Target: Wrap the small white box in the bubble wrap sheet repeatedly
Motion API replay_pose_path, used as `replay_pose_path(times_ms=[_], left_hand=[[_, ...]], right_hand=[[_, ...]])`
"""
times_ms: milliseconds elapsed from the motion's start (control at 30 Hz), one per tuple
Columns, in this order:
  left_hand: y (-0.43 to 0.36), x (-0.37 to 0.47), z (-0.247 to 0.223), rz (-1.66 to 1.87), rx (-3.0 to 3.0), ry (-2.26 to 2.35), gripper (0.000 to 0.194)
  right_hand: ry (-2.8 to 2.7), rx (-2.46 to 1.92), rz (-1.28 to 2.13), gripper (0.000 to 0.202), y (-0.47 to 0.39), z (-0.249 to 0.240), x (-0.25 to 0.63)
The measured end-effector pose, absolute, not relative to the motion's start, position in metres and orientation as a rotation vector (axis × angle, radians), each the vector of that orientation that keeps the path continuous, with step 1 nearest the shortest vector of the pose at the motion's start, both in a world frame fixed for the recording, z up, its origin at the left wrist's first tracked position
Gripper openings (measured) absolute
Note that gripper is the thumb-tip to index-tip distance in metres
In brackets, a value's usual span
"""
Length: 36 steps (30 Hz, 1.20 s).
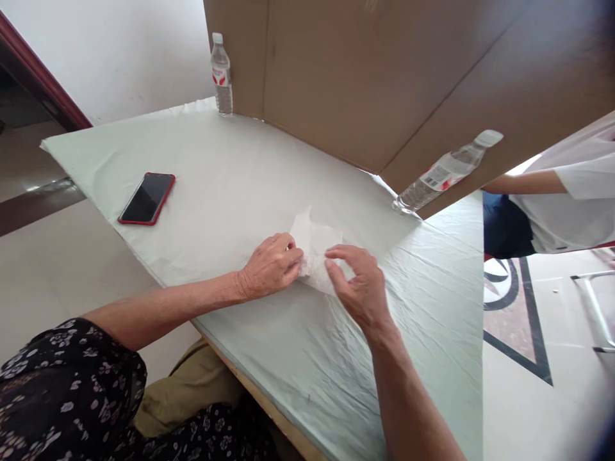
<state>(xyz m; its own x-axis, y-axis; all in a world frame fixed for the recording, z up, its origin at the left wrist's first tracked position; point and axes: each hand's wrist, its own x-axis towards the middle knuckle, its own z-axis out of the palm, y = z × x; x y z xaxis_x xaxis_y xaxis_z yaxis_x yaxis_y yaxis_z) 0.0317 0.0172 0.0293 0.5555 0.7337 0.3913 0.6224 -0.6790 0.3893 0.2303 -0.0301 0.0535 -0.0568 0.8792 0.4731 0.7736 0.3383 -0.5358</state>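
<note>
A thin white tissue (319,246), creased and partly unfolded, lies on the pale green tablecloth (230,173) between my hands. My left hand (273,266) has its fingers curled closed on the tissue's left part. Over the tissue's right side is my right hand (358,275), thumb and index finger apart in a curved shape, with nothing visible between them. The other fingers of my right hand are mostly hidden behind the index finger.
A phone with a red case (147,199) lies at the left. One water bottle (221,77) stands at the back left, another (446,171) at the right, both beside a large brown cardboard panel (336,77). A person in a white shirt (576,192) is at the far right.
</note>
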Motion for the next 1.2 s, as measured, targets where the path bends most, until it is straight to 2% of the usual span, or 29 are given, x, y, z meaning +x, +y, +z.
replay_pose_path(times_ms=[100,200,333,567,833,1200], left_hand=[[0.017,0.030,0.023,0.829,2.693,1.065,0.020],[0.015,0.028,0.023,0.810,2.718,1.045,0.021],[0.014,0.030,0.024,0.781,2.719,1.056,0.021],[0.021,0.034,0.017,0.849,2.724,0.977,0.021],[0.019,0.034,0.021,0.822,2.780,0.994,0.018],[0.018,0.036,0.022,0.711,2.724,1.005,0.022]], right_hand=[[-1.633,-1.759,0.283,0.033,-0.039,0.055,0.251],[-1.541,-1.987,0.572,0.059,-0.046,0.050,0.265],[-1.455,-1.985,0.811,0.075,-0.045,0.036,0.261],[-1.290,-1.836,0.796,0.087,-0.031,0.022,0.231],[-1.152,-1.670,0.820,0.080,-0.035,0.027,0.213],[-1.042,-1.544,0.983,0.088,-0.025,0.036,0.199]])
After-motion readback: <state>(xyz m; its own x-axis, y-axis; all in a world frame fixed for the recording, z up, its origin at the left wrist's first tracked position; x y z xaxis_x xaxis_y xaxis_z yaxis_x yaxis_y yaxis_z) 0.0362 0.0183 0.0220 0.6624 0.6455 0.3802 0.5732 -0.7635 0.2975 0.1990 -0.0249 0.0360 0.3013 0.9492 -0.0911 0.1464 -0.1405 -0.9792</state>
